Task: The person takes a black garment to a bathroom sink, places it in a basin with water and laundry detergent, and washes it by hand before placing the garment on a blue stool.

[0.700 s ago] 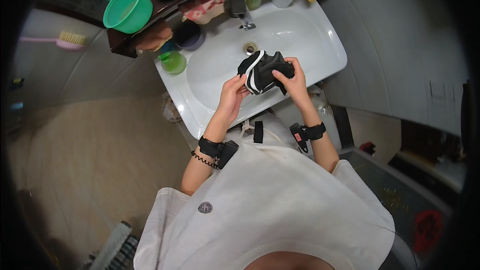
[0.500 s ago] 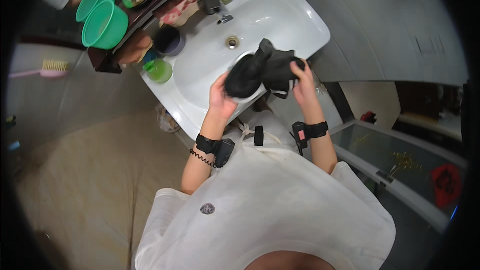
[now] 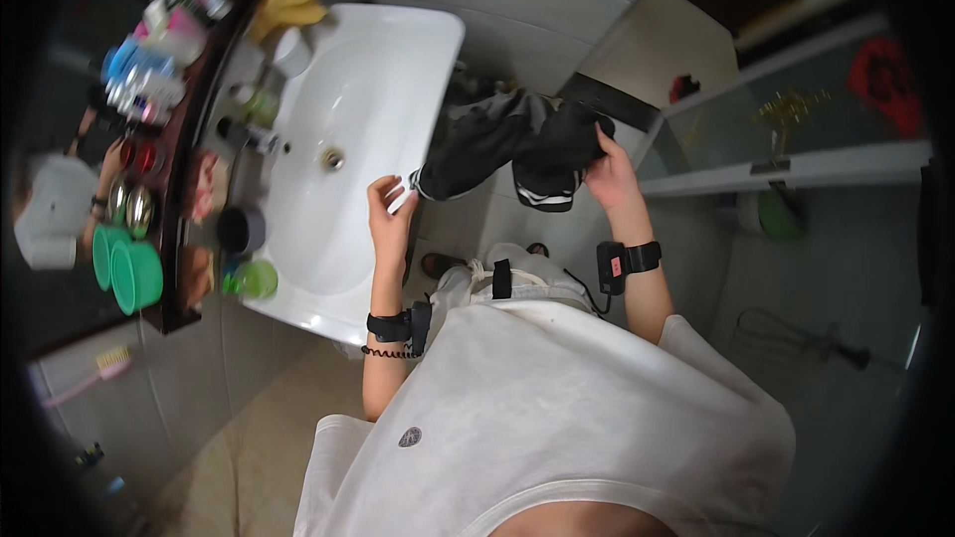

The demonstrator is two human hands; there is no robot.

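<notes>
Stretched between both hands, a black garment [image 3: 517, 144] is gripped closed by left hand [image 3: 390, 211] and right hand [image 3: 612, 174], apparently just past the white sink [image 3: 338, 259] rim, over open floor.

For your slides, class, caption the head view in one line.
Both hands, left and right, hold a black garment beside a white washbasin.

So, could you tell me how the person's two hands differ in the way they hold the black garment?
The left hand pinches a white-trimmed end of the garment beside the sink; the right hand grips a bunched part, off toward the tiled wall. The left hand sits lower in the picture than the right. Both wrists wear black straps, and both hands hold the same garment, which is stretched between them.
</notes>
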